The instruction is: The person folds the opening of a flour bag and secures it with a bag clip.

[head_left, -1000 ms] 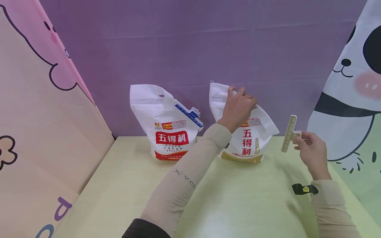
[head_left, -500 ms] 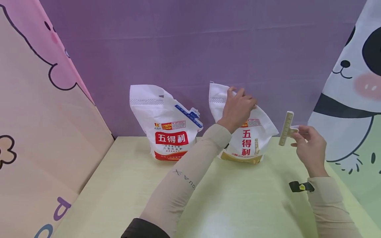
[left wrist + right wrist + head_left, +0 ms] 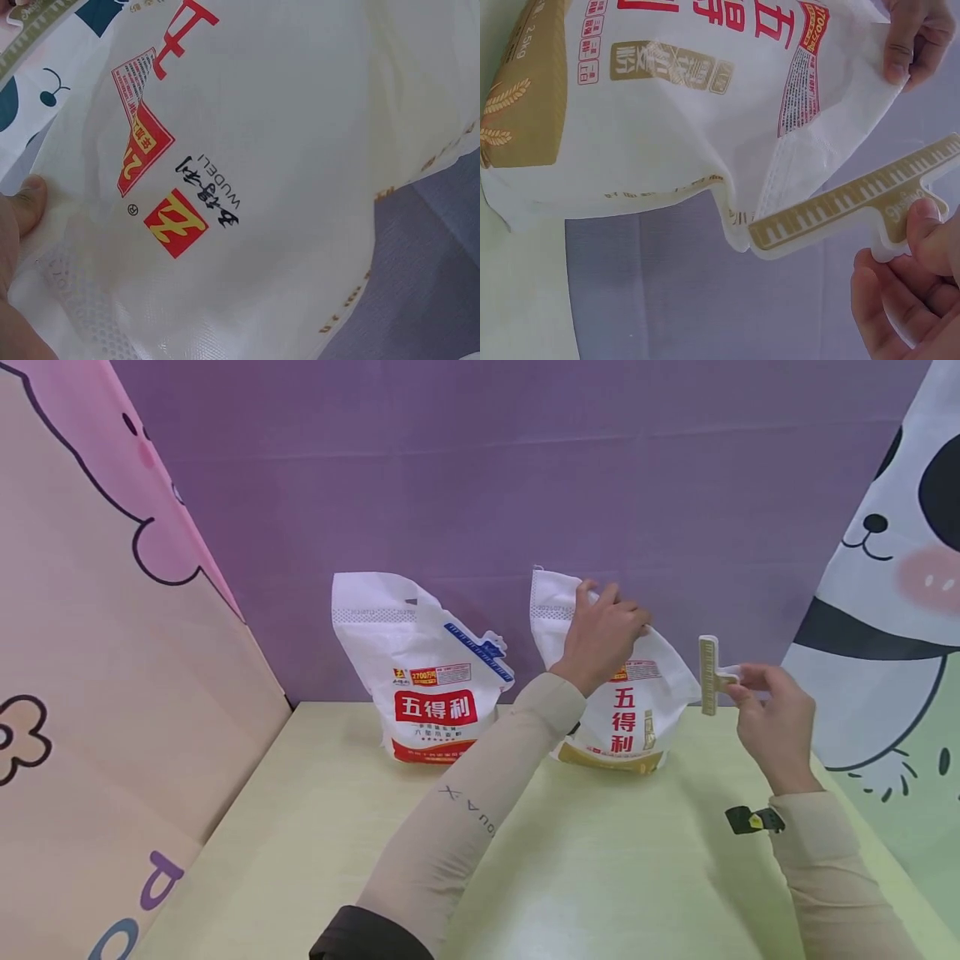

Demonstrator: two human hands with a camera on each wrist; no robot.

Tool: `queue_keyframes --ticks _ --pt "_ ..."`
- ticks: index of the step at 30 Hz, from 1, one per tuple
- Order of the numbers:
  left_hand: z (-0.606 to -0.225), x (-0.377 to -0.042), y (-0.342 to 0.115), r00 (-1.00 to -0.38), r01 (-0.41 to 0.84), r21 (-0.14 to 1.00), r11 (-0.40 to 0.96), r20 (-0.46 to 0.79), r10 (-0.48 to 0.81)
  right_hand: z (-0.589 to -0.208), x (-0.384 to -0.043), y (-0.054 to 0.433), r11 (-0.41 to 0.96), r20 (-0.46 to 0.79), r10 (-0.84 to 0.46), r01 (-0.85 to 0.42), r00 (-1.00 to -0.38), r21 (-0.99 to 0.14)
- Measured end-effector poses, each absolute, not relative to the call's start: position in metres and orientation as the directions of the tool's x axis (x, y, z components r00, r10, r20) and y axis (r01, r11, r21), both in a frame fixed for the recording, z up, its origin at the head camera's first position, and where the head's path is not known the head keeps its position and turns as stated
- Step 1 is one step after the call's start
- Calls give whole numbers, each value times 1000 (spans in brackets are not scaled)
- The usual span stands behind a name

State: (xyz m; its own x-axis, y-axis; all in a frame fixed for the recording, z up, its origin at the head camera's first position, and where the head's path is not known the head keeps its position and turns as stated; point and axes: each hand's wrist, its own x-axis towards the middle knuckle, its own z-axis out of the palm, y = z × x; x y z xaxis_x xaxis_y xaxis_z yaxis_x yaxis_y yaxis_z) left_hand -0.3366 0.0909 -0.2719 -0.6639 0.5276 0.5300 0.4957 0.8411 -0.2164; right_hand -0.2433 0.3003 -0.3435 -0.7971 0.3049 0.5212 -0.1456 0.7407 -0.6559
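Observation:
A white flour bag (image 3: 663,677) with red lettering and a gold base stands upright on the table. My left hand (image 3: 602,639) grips its slanted upper edge; the thumb (image 3: 28,204) presses on the white film in the left wrist view. My right hand (image 3: 780,727) pinches the handle of a gold and white bag clip (image 3: 708,677) just right of that bag. In the right wrist view the far end of the clip (image 3: 855,199) is close to the bag's folded corner (image 3: 739,232); whether they touch I cannot tell. The clip's jaws look hidden from this side.
A second flour bag (image 3: 420,643), with red print, stands to the left, a blue clip (image 3: 478,652) on its slanted top. Behind both hangs a purple backdrop (image 3: 450,485). Printed cloth panels flank the pale table (image 3: 600,877).
My right hand has moved left and slightly up, bringing the bag clip closer to the right flour bag and turning it more upright. My left hand keeps its grip in place.

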Motion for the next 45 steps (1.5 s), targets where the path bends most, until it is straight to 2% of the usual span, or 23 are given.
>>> queue_keyframes --ticks 15,31,39,45 --pt "-271 -335 95 -681 492 -219 842 506 530 -331 -251 300 796 685 181 -304 -705 -523" --pt "-268 -334 91 -674 491 -221 842 516 528 -318 -264 297 824 708 129 -323 -695 -466" --pt "-269 -333 91 -680 495 -216 841 506 530 -316 -272 298 834 690 105 -315 -716 -453" --pt "-270 -333 91 -681 492 -215 843 508 527 -316 -278 298 833 708 85 -341 -701 -437"
